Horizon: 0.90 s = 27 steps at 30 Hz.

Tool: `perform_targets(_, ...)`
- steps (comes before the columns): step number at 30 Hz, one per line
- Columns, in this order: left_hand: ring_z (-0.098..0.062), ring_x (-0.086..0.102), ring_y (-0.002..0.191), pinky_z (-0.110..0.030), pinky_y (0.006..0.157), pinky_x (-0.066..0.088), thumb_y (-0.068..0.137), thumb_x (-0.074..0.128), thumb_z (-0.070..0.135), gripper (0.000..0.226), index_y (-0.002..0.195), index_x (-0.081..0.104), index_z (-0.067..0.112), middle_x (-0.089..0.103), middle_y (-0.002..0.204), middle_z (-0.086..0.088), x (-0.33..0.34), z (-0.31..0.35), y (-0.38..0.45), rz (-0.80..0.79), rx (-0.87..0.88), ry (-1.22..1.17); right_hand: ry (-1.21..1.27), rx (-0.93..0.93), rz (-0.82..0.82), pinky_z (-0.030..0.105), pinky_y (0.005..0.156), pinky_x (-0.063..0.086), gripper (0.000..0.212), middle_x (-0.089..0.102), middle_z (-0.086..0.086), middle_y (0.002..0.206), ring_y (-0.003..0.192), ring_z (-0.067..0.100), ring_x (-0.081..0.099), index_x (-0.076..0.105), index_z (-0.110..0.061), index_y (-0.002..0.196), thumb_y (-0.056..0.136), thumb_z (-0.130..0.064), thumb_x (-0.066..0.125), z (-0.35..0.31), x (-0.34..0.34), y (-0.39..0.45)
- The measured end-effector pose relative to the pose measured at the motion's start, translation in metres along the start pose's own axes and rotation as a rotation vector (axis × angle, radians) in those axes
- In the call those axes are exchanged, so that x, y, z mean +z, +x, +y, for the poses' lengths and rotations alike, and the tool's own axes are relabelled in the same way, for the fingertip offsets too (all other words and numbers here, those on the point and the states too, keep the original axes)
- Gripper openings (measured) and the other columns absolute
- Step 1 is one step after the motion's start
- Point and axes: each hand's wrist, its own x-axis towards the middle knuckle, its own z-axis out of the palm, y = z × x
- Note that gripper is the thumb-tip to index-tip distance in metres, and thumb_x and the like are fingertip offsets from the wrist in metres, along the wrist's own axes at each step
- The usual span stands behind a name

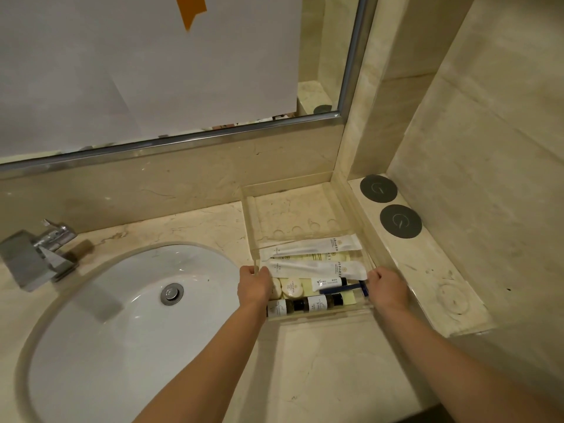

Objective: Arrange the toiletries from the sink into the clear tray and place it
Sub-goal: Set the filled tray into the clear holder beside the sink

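the clear tray [308, 209] sits on the marble desk [320, 361] to the right of the white sink [128, 300], in the corner under the mirror [152, 71], its right wall close against a raised marble ledge [427, 264]. the left hand [254, 285] grips the tray's left wall, fingers [247, 271] curled over the rim. the right hand [386, 288] holds the right wall near the front corner, its fingers closed around the edge, though how far they wrap under cannot be told. both forearms reach in from the bottom of the view.

the toiletries fill the near half of the tray; the far half is bare. two white sachets [317, 245] lie crosswise, with a pale yellow packet [317, 257] between them. in front of those are round wrapped soaps [291, 290], a small white tube [328, 282] and a blue razor [345, 290] lying just beside the right hand. along the front wall small dark bottles [308, 304] lie on their sides in a row.

two dark round coasters [400, 221] rest on the ledge, well apart from the tray. a chrome faucet [39, 254] stands at the left of the sink, and the sink basin holds only its drain plug [171, 294].
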Motion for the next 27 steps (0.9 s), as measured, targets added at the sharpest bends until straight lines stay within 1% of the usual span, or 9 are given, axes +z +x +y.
perform_targets(2, -0.016, 0.051, 0.076, -0.03, 0.067, 0.041, 0.096, 0.044, 0.022, 0.03, 0.124, 0.044, 0.012, 0.053, 0.089, -0.003, 0.002, 0.001, 0.0, 0.011, 0.017, 0.007, 0.007, 0.013, -0.003, 0.03, 0.062, 0.037, 0.029, 0.061, 0.013, 0.08, 0.074, 0.031, 0.053, 0.062, -0.007, 0.076, 0.093, -0.015, 0.04, -0.001, 0.001, 0.004)
perform_targets(4, -0.023, 0.052, 0.086, -0.033, 0.075, 0.041, 0.096, 0.044, 0.023, 0.033, 0.127, 0.043, 0.011, 0.055, 0.1, -0.007, 0.003, 0.002, 0.0, 0.022, 0.03, 0.028, -0.002, 0.011, -0.001, 0.03, 0.064, 0.036, 0.029, 0.06, 0.013, 0.082, 0.077, 0.031, 0.053, 0.064, -0.005, 0.08, 0.093, -0.015, 0.041, -0.003, 0.001, 0.006)
perform_targets(6, -0.025, 0.052, 0.091, -0.033, 0.077, 0.041, 0.096, 0.044, 0.024, 0.034, 0.127, 0.044, 0.01, 0.055, 0.106, -0.009, 0.003, 0.003, 0.002, 0.034, 0.039, 0.038, 0.005, 0.006, 0.0, 0.03, 0.064, 0.035, 0.028, 0.058, 0.013, 0.081, 0.077, 0.03, 0.051, 0.064, -0.004, 0.082, 0.094, -0.015, 0.042, -0.006, 0.003, 0.007)
perform_targets(10, -0.026, 0.054, 0.096, -0.035, 0.08, 0.044, 0.096, 0.045, 0.023, 0.037, 0.131, 0.043, 0.01, 0.056, 0.113, -0.009, 0.003, 0.009, 0.007, 0.046, 0.062, 0.041, 0.07, 0.013, -0.008, 0.031, 0.064, 0.036, 0.028, 0.06, 0.016, 0.081, 0.075, 0.031, 0.052, 0.062, -0.004, 0.078, 0.095, -0.015, 0.042, -0.012, 0.007, 0.009)
perform_targets(14, -0.023, 0.053, 0.092, -0.033, 0.076, 0.041, 0.095, 0.047, 0.021, 0.035, 0.128, 0.044, 0.011, 0.055, 0.107, -0.008, -0.001, 0.013, 0.013, 0.052, 0.046, 0.018, 0.1, 0.038, -0.013, 0.031, 0.057, 0.033, 0.029, 0.057, 0.016, 0.075, 0.07, 0.03, 0.049, 0.056, -0.005, 0.071, 0.095, -0.014, 0.041, -0.013, 0.012, 0.009)
perform_targets(18, -0.016, 0.054, 0.076, -0.033, 0.074, 0.043, 0.094, 0.05, 0.019, 0.028, 0.118, 0.049, 0.006, 0.059, 0.101, -0.01, -0.005, 0.015, 0.018, 0.072, 0.036, 0.02, 0.128, 0.055, -0.023, 0.031, 0.053, 0.032, 0.03, 0.055, 0.015, 0.073, 0.068, 0.029, 0.047, 0.054, -0.004, 0.071, 0.095, -0.013, 0.04, -0.013, 0.017, 0.003)
perform_targets(20, -0.021, 0.055, 0.082, -0.033, 0.076, 0.045, 0.093, 0.05, 0.02, 0.028, 0.118, 0.05, 0.005, 0.059, 0.104, -0.012, -0.006, 0.014, 0.017, 0.079, 0.036, 0.032, 0.147, 0.063, -0.023, 0.029, 0.049, 0.03, 0.03, 0.054, 0.015, 0.071, 0.066, 0.028, 0.044, 0.051, -0.005, 0.068, 0.094, -0.012, 0.039, -0.012, 0.019, 0.001)
perform_targets(22, -0.024, 0.053, 0.089, -0.033, 0.077, 0.044, 0.093, 0.049, 0.021, 0.03, 0.119, 0.048, 0.005, 0.058, 0.108, -0.013, -0.006, 0.012, 0.015, 0.081, 0.044, 0.042, 0.16, 0.052, -0.015, 0.03, 0.051, 0.03, 0.03, 0.054, 0.015, 0.069, 0.065, 0.027, 0.044, 0.05, -0.005, 0.066, 0.094, -0.011, 0.04, -0.012, 0.018, 0.001)
perform_targets(27, -0.024, 0.051, 0.087, -0.034, 0.074, 0.042, 0.092, 0.048, 0.019, 0.03, 0.117, 0.044, 0.004, 0.053, 0.1, -0.01, -0.001, 0.003, 0.005, 0.075, 0.031, 0.034, 0.162, 0.026, 0.017, 0.031, 0.052, 0.032, 0.031, 0.053, 0.014, 0.066, 0.063, 0.028, 0.044, 0.052, -0.005, 0.065, 0.093, -0.012, 0.042, -0.012, 0.013, 0.004)
